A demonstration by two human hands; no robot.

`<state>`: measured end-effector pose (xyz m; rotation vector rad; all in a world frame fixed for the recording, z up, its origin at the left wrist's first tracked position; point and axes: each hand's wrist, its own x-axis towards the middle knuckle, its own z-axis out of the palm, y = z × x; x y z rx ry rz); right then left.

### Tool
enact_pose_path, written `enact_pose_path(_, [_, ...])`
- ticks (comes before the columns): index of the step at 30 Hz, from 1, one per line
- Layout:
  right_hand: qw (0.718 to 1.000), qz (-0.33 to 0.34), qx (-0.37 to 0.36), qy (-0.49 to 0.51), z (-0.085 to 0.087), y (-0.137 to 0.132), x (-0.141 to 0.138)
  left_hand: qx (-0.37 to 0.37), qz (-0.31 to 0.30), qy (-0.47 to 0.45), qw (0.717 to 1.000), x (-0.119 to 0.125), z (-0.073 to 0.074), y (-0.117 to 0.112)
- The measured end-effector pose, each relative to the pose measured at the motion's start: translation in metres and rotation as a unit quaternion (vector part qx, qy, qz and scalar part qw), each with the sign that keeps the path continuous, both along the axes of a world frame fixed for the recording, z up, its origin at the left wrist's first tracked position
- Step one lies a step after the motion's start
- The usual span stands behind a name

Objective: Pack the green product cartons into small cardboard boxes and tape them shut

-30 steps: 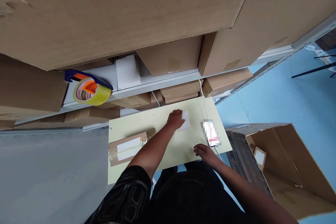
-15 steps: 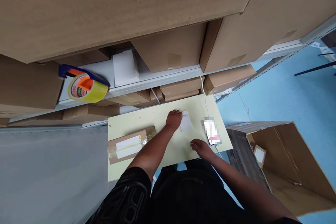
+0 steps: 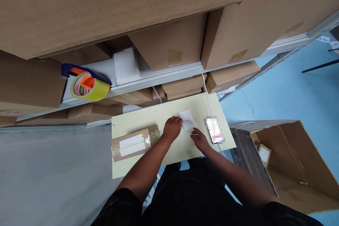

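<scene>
A white paper slip (image 3: 186, 117) lies on the pale tabletop, its lower part bent up in a curl. At its left edge, my left hand (image 3: 173, 128) is closed with the fingers pinching the paper. Close by the slip's lower right corner is my right hand (image 3: 200, 140), fingers bent and a little apart; nothing shows between them. A flat cardboard parcel (image 3: 115, 145) with a white label (image 3: 132, 144) and clear tape rests left of my left forearm. Right of the hands lies a phone (image 3: 214, 130), its screen blurred, with white cables.
The small table (image 3: 148, 118) stands against a shelf (image 3: 159, 77) packed with cardboard boxes (image 3: 180, 46). A tape dispenser (image 3: 96, 90) with yellow tape and a white box (image 3: 126, 65) sit on that shelf. At right stands a large open carton (image 3: 299, 148) holding a small labelled box (image 3: 264, 154).
My right hand has come up and left to the slip's lower corner, its fingers parting. My left hand has shifted slightly down and left, and the slip now curls. The view has tilted slightly.
</scene>
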<state>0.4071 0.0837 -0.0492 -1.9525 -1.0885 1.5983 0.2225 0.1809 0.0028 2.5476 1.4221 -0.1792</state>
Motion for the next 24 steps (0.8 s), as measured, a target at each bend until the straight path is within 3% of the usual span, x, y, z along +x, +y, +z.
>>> enact_pose_path(4, [0.991,0.008,0.101,-0.082,0.003,0.003,0.006,-0.01,-0.031,-0.005,0.999,-0.007,0.003,-0.02])
enact_pose_path(8, [0.941,0.144,0.242,-0.19,0.004,0.005,0.018,-0.036,-0.073,-0.01,0.997,-0.011,0.002,-0.033])
enact_pose_path(11, [0.911,0.239,0.242,-0.235,0.001,0.01,0.022,-0.05,-0.096,-0.011,0.994,-0.012,0.0,-0.037])
enact_pose_path(15, [0.898,0.27,0.222,-0.266,-0.002,0.017,0.024,-0.058,-0.12,-0.014,0.991,-0.014,0.001,-0.042])
enact_pose_path(21, [0.847,0.385,0.25,-0.267,-0.001,0.021,0.03,-0.053,-0.148,0.0,0.988,-0.024,0.004,-0.06])
enact_pose_path(24, [0.84,0.404,0.247,-0.266,-0.002,0.019,0.033,-0.061,-0.158,0.001,0.985,-0.029,0.002,-0.072])
